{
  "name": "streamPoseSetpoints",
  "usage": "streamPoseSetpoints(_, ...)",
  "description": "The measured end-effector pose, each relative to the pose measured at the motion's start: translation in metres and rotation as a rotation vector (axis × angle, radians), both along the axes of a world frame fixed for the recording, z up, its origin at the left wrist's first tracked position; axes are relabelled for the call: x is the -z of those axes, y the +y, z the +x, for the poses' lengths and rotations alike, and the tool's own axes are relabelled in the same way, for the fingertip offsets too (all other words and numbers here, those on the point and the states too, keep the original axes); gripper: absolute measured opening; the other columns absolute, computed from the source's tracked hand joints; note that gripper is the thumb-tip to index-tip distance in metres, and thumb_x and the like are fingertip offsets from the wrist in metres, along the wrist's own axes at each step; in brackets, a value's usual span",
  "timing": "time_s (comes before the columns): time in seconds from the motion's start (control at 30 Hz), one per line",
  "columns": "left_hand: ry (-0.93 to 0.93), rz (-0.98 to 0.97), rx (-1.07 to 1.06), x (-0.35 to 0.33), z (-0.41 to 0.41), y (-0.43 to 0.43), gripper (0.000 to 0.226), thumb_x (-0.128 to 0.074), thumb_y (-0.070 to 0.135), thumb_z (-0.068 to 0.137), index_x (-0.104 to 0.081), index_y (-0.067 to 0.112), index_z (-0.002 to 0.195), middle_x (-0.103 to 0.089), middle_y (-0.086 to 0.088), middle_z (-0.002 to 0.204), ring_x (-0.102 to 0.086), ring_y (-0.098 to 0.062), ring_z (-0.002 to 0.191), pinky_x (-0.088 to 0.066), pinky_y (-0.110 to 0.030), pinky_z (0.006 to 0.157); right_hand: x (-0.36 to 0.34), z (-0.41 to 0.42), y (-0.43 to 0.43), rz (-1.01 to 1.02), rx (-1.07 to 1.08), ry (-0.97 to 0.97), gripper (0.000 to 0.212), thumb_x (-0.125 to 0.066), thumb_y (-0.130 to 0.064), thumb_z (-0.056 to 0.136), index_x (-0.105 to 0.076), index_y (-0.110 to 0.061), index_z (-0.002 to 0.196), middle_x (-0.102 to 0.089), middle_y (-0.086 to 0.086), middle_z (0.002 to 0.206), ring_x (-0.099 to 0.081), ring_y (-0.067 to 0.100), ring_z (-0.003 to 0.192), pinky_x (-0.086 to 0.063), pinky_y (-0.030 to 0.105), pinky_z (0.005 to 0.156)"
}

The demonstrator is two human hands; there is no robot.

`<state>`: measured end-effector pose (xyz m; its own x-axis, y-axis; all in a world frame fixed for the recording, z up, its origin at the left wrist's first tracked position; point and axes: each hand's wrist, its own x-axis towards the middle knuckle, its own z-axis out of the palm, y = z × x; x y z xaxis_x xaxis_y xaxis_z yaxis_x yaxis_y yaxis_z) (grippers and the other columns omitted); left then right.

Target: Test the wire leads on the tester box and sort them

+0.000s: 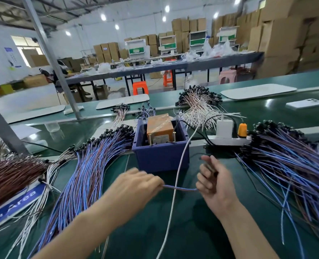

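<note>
Left grip [138,186] pinches one end of a blue wire lead [179,188]; my right grip [214,186], blurred, curls loosely round the other end. I see the lead stretched between them above the desk [192,230], on the near side of the tester box [160,157].
</note>
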<state>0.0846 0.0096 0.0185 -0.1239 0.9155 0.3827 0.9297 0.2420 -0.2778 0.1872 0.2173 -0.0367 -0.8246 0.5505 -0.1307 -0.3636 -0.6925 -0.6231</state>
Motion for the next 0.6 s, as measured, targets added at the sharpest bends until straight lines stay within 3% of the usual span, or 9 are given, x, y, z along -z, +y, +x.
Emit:
streamPoseSetpoints(0.07,0.119,0.067,-0.062,-0.012,-0.014,-0.015,0.01,-0.067,0.031,0.09,-0.074,0.024,0.092,-0.065,0.005,0.087,-0.063,-0.022,0.084,-0.047,-0.039,0.077,0.004,-0.003,0.0,0.046,0.052,-0.062,0.024,-0.042,-0.02,0.105,-0.066,-0.019,0.108,-0.044,-0.004,0.058,-0.03,0.006,0.038,-0.025,0.019,0.032)
streamPoseSetpoints(0.13,0.135,0.186,-0.216,-0.021,-0.025,-0.026,0.026,-0.088,0.018,0.072,-0.075,0.02,0.095,-0.054,-0.003,0.09,-0.051,-0.029,0.088,-0.038,-0.041,0.078,0.006,-0.005,-0.001,0.1,0.076,-0.096,0.031,-0.038,-0.01,0.105,-0.064,-0.022,0.118,-0.048,-0.004,0.06,-0.034,0.006,0.039,-0.028,0.019,0.032)
streamPoseSetpoints(0.23,0.147,0.323,-0.303,-0.029,-0.022,-0.028,0.011,-0.072,0.022,0.091,-0.075,0.02,0.101,-0.052,-0.003,0.083,-0.048,-0.027,0.077,-0.041,-0.041,0.071,0.005,-0.006,-0.007,0.219,0.041,-0.132,0.034,-0.041,-0.01,0.105,-0.069,-0.025,0.117,-0.046,-0.004,0.059,-0.031,0.007,0.041,-0.025,0.02,0.033)
streamPoseSetpoints(0.27,0.114,0.365,-0.292,-0.028,-0.016,-0.024,0.016,-0.064,0.026,0.094,-0.076,0.019,0.103,-0.057,-0.002,0.083,-0.053,-0.028,0.075,-0.044,-0.042,0.07,0.005,-0.006,-0.01,0.275,0.023,-0.143,0.03,-0.044,-0.015,0.106,-0.071,-0.026,0.115,-0.042,-0.004,0.058,-0.028,0.007,0.04,-0.023,0.02,0.033)
streamPoseSetpoints(0.33,-0.005,0.422,-0.226,-0.023,-0.002,-0.012,0.024,-0.06,0.025,0.096,-0.075,0.015,0.111,-0.067,-0.001,0.092,-0.06,-0.027,0.082,-0.049,-0.042,0.075,0.005,-0.006,-0.016,0.401,-0.022,-0.161,0.024,-0.055,-0.036,0.101,-0.074,-0.024,0.11,-0.032,-0.004,0.055,-0.021,0.008,0.04,-0.02,0.019,0.034)
streamPoseSetpoints(0.43,-0.36,0.461,-0.03,-0.014,0.031,0.011,0.027,-0.056,0.019,0.098,-0.069,0.019,0.121,-0.066,0.008,0.109,-0.06,-0.016,0.098,-0.047,-0.031,0.088,0.003,-0.006,-0.023,0.5,-0.081,-0.197,0.049,-0.058,-0.066,0.085,-0.078,-0.023,0.093,-0.026,-0.005,0.05,-0.017,0.01,0.039,-0.019,0.018,0.035)
streamPoseSetpoints(0.53,-0.642,0.396,0.099,0.001,0.053,0.034,0.023,-0.051,0.026,0.103,-0.064,0.03,0.121,-0.06,0.017,0.113,-0.06,-0.004,0.102,-0.048,-0.023,0.088,0.003,-0.007,-0.026,0.465,-0.063,-0.199,0.056,-0.047,-0.07,0.084,-0.079,-0.024,0.082,-0.026,-0.005,0.045,-0.017,0.009,0.035,-0.019,0.017,0.036)
streamPoseSetpoints(0.6,-0.739,0.345,0.098,0.015,0.055,0.046,0.019,-0.051,0.022,0.104,-0.065,0.024,0.118,-0.06,0.017,0.11,-0.06,0.0,0.091,-0.05,-0.024,0.082,0.004,-0.007,-0.026,0.445,-0.025,-0.166,0.054,-0.045,-0.063,0.089,-0.08,-0.022,0.093,-0.029,-0.005,0.045,-0.019,0.007,0.033,-0.02,0.017,0.033)
